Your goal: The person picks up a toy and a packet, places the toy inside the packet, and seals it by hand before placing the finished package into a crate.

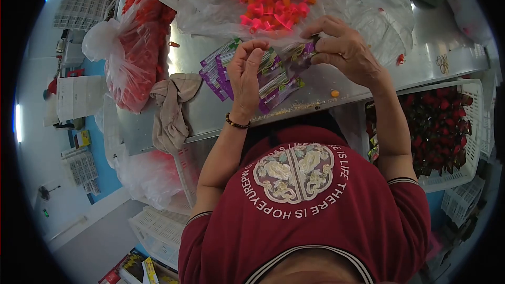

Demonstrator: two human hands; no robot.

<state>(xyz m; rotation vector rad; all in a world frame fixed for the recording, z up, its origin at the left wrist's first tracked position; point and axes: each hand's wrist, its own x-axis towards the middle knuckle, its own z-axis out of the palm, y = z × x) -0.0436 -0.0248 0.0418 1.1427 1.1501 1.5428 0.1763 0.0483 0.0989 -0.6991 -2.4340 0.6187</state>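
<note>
My right hand [344, 50] pinches a small purple printed packet [300, 57] by its right end, above the metal table. Just left of that packet is my left hand [246, 76], its fingers curled in and the thumb close to the index finger. Whatever lies between those fingertips, if anything, I cannot make out. Under and around the left hand, several flat purple-and-green packets [274, 93] lie overlapped on the table. Beyond both hands, a pile of bright pink and orange plastic pieces [279, 2] rests on a clear plastic bag [205, 18].
A crumpled beige cloth [176, 102] hangs over the front edge of the metal table [421, 55]. Tied bags of red pieces [131, 63] stand at left. At right is a white crate [473, 144] of dark red packed items. One orange piece [335, 93] lies near the edge.
</note>
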